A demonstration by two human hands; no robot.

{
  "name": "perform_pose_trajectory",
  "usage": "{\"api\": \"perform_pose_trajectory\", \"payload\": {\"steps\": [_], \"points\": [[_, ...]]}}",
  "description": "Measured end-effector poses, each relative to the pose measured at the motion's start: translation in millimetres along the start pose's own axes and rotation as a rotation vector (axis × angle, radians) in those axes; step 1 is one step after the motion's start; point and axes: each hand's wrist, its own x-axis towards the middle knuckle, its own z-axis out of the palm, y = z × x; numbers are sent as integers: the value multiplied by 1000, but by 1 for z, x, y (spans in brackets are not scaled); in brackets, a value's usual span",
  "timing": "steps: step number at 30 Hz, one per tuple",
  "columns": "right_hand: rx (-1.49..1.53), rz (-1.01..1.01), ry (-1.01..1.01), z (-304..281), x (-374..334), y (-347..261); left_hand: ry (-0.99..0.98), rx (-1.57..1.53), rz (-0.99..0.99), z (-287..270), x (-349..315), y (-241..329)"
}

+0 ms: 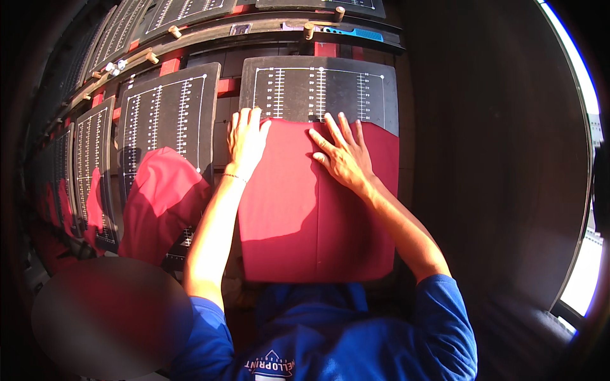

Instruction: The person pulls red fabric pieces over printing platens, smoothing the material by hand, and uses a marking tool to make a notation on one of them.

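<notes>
A piece of dark red fabric (286, 203) lies spread over the lower part of a black board (343, 82) marked with white ruled scales. My left hand (246, 141) rests at the fabric's upper left corner, its fingers stretched out toward the board's left edge. On the upper right of the cloth lies my right hand (342, 151), palm down with the fingers spread, the tips close to the fabric's top edge. A faint vertical line runs down the middle of the cloth. Sunlight falls across its left part, and the rest is in shade.
To the left, another marked board (159, 114) carries a crumpled red cloth (162, 184), with several more such boards beyond. A rail with wooden pegs (309, 30) and a blue tool (356, 33) runs behind. A dark panel (495, 159) stands at the right.
</notes>
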Motion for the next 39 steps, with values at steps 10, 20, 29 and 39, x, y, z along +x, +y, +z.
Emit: {"api": "perform_pose_trajectory", "payload": {"steps": [10,20,29,39], "points": [[1342,1036,-15,8,-279,28,-502,-1577,-1410,-30,-318,-46],[1681,1320,69,5,-392,-15,-187,-1452,-1385,-40,-380,-31],[223,588,105,-51,-233,-51,-103,-1497,-1394,-33,-385,-35],[58,32,16,5,-8,-6,-87,-1392,-1437,-32,-381,-36]]}}
